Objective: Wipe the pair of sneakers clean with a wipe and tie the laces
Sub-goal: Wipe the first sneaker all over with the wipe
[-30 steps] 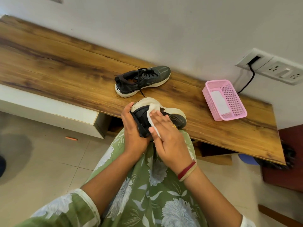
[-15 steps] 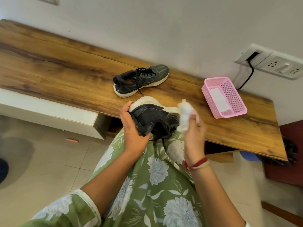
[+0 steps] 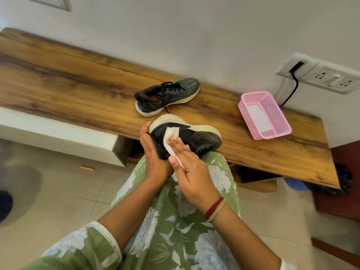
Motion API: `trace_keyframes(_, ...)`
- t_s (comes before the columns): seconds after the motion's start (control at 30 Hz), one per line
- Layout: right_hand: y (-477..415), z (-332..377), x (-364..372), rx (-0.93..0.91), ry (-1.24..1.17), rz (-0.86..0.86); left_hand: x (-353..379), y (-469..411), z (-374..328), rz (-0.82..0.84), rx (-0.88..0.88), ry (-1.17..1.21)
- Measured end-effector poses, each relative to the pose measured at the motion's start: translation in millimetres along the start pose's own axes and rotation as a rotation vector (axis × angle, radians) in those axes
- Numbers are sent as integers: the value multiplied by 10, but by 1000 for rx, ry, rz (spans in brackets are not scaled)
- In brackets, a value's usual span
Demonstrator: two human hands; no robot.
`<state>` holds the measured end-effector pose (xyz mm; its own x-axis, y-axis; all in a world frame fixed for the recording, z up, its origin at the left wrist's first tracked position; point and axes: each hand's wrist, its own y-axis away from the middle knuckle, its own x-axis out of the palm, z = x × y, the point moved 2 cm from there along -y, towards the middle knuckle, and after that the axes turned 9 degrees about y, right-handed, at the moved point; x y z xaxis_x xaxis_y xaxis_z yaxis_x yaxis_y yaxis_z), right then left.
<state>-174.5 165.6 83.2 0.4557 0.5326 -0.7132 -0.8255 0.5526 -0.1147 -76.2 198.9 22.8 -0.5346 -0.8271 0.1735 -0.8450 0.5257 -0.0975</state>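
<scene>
Pink basket (image 3: 272, 134): stands near the desk's (image 3: 68, 84) right end, close to the back edge. One flat white sheet (image 3: 257, 117) lies on its bottom.
Held sneaker (image 3: 202, 136): lies on its side over my lap (image 3: 175, 221), at the desk's front edge, pale sole turned toward the desk.
Left hand (image 3: 153, 152): fingers (image 3: 145, 131) curled round the heel, gripping it.
Right hand (image 3: 192, 172): fingers (image 3: 175, 142) straight, pressing the wipe (image 3: 171, 135) flat on the dark upper near the heel.
Other sneaker (image 3: 169, 96): upright on the desk, just behind the held one, laces loose.
Change: half a second ago my right hand held the wipe bunched up, clear of the shoe. Now it is spread flat against it. My left grip is unchanged.
</scene>
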Motion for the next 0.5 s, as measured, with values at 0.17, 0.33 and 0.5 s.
trace_keyframes(0.17, 10, -123, -410, 462, -1174, -347, 1, -71, 33, -28, -9, 65)
trace_keyframes(0.33, 5, -342, -416, 746, -826, -638, 13, -95, 20, -118, -100, 102)
trace_keyframes(0.5, -199, -80, -104, 192, -146, -235, 24, -58, -14, -79, -60, 97)
